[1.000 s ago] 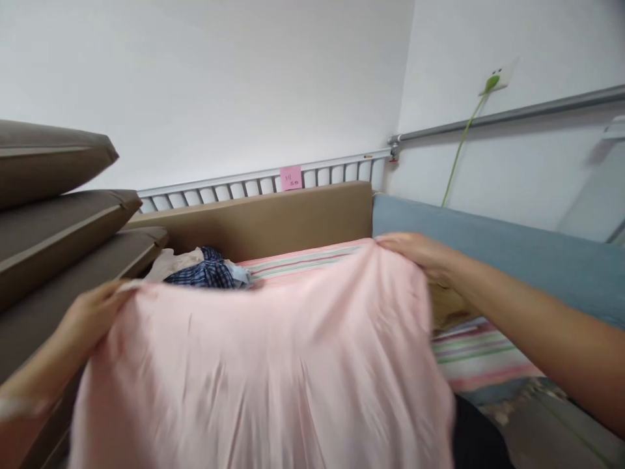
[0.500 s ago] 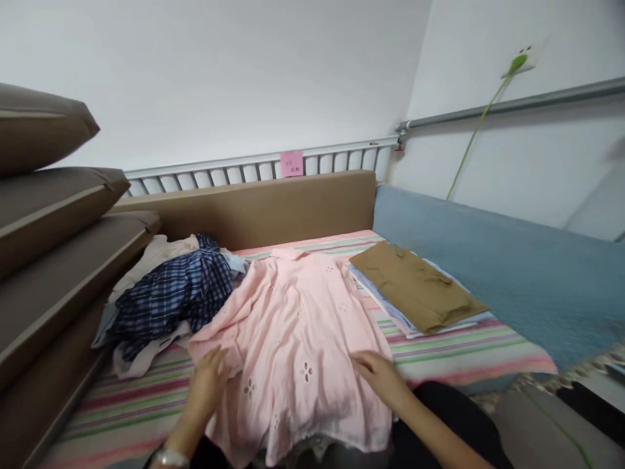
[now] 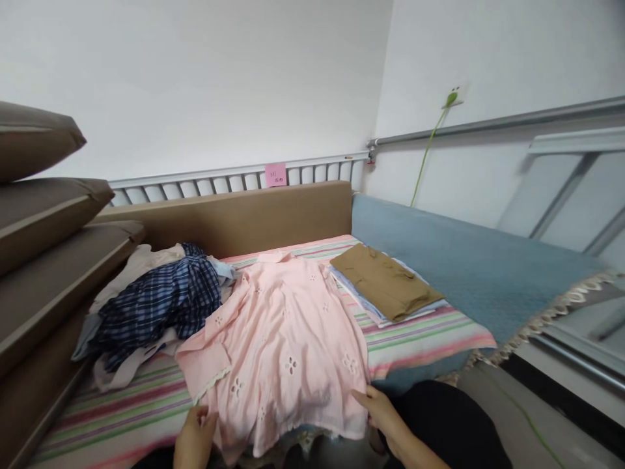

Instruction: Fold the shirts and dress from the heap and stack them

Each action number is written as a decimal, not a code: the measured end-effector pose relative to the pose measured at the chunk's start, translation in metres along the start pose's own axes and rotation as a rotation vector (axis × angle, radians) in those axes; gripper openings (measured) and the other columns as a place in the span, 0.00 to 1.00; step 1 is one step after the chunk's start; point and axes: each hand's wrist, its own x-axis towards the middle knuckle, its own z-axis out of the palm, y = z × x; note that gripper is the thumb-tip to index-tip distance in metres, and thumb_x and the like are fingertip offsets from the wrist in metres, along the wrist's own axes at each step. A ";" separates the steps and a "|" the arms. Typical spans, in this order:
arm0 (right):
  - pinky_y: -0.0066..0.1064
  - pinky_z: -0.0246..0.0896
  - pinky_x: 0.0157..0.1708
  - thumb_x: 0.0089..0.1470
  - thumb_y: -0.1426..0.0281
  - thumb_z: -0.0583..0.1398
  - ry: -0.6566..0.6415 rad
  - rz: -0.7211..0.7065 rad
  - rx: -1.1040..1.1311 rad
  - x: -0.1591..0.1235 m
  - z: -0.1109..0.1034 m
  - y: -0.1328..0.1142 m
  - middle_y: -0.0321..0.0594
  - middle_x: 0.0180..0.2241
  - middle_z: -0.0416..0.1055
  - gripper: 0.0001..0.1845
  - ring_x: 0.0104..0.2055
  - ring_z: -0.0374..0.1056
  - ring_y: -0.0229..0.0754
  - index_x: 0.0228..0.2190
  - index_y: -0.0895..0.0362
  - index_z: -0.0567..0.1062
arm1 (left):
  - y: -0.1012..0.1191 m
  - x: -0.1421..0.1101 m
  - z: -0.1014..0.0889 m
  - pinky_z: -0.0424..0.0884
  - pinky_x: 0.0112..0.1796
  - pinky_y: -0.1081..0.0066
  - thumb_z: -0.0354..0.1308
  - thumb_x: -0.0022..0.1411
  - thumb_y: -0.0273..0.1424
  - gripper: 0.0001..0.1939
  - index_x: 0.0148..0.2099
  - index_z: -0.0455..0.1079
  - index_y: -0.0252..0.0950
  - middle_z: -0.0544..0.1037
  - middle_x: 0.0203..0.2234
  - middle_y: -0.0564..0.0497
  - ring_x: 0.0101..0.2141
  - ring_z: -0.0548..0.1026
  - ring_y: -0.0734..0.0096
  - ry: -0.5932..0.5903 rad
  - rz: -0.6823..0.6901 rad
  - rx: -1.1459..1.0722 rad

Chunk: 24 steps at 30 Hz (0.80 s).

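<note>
A pink garment (image 3: 283, 339) with small cut-out flowers lies spread flat on the striped sheet (image 3: 420, 329). My left hand (image 3: 195, 438) grips its lower left hem, fingers curled on the cloth. My right hand (image 3: 383, 412) pinches the lower right hem corner. To the left lies a heap of unfolded clothes topped by a dark blue plaid shirt (image 3: 161, 303). On the right sits a folded stack with a brown garment (image 3: 383, 281) on top.
Brown cushions (image 3: 43, 221) are stacked at the left. A tan backrest (image 3: 234, 218) runs along the back, with a white rail and a pink sticky note (image 3: 276, 174) above. A blue blanket (image 3: 469, 260) covers the right side. A green cable (image 3: 430, 150) hangs from a wall socket.
The pink garment, held up in the air a second ago, now lies flat on the sheet. Both hands have slid down it from the top edge to the bottom hem.
</note>
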 end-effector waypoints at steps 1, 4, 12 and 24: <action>0.38 0.65 0.34 0.37 0.57 0.61 -0.047 0.004 0.027 -0.006 0.000 -0.006 0.39 0.26 0.75 0.13 0.34 0.73 0.48 0.24 0.53 0.72 | 0.000 -0.002 -0.003 0.72 0.35 0.62 0.51 0.47 0.44 0.14 0.28 0.68 0.40 0.77 0.25 0.48 0.33 0.77 0.53 -0.022 -0.035 -0.108; 0.39 0.65 0.40 0.39 0.58 0.63 -0.229 0.014 0.098 -0.025 -0.013 -0.037 0.43 0.32 0.77 0.16 0.38 0.72 0.49 0.30 0.55 0.75 | 0.000 -0.006 -0.025 0.71 0.29 0.64 0.58 0.42 0.46 0.15 0.26 0.69 0.39 0.75 0.19 0.52 0.26 0.75 0.58 -0.064 -0.185 -0.535; 0.41 0.60 0.50 0.47 0.61 0.62 -0.503 -0.104 0.240 -0.051 -0.074 -0.080 0.48 0.45 0.73 0.25 0.48 0.68 0.50 0.47 0.56 0.73 | -0.008 -0.025 -0.086 0.70 0.28 0.73 0.71 0.31 0.32 0.19 0.30 0.73 0.35 0.77 0.25 0.53 0.26 0.73 0.70 -0.120 -0.457 -1.217; 0.41 0.62 0.48 0.45 0.57 0.62 -0.607 -0.023 0.069 -0.072 -0.103 -0.052 0.49 0.42 0.74 0.29 0.46 0.69 0.52 0.47 0.58 0.74 | -0.023 -0.053 -0.066 0.68 0.26 0.77 0.72 0.35 0.31 0.17 0.31 0.73 0.35 0.77 0.25 0.54 0.25 0.71 0.74 -0.213 -0.557 -1.149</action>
